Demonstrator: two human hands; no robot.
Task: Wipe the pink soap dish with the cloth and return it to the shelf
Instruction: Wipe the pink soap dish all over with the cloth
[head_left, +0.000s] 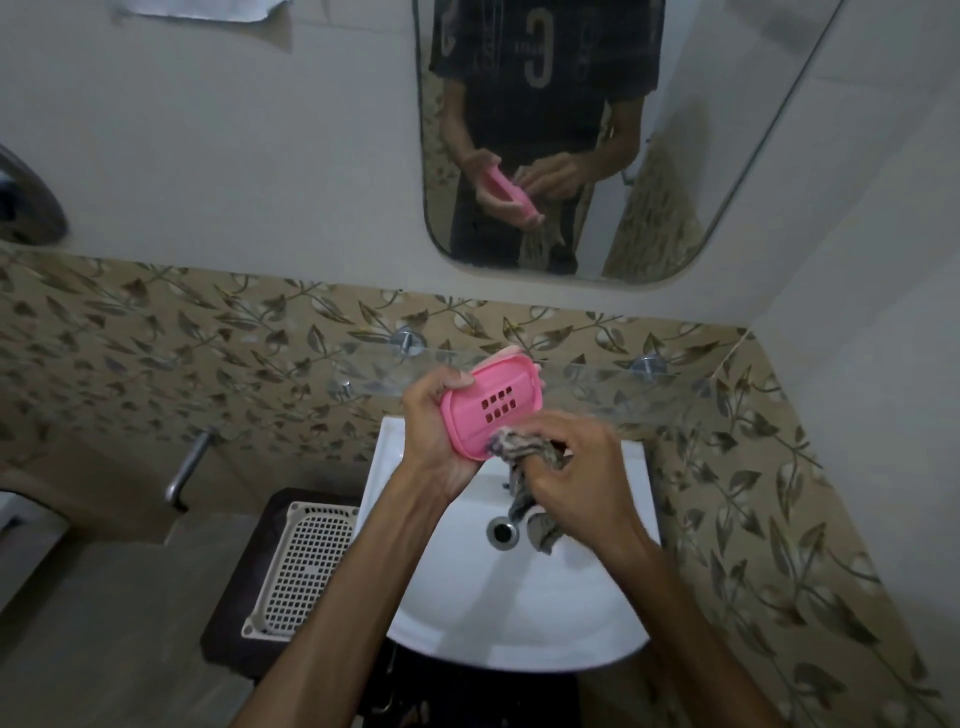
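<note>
1. pink plastic soap dish, oblong with rounded corners and two rows of small square drain holes in its floor. held tilted in the air above the back rim of the basin and in front of the shelf, touching neither. its far end overlaps the shelf's front edge in the view.
2. left hand: grips the soap dish from the left side, thumb curled over the upper left rim, fingers wrapped underneath and mostly hidden.
3. right hand: fingers curled and bunched round the cloth, pressing it against the lower right corner of the dish. single fingertips cannot be told apart.
4. mottled grey-and-cream cloth: crumpled at the dish's near rim, a loose tail hanging down over the basin toward the drain.
5. clear glass wall shelf, on round metal brackets, running along the leaf-patterned tile band. its front edge lies just behind the dish; the stretch to the right of the dish shows bare glass.
6. white ceramic wash basin, rounded front edge, metal drain in the middle, directly under both hands.
7. white perforated plastic tray, on a dark stand just left of the basin, close to the left forearm.
8. metal grab bar on the wall, well left of the hands.
9. rounded wall mirror above the shelf, reflecting the person with dish and cloth.
</note>
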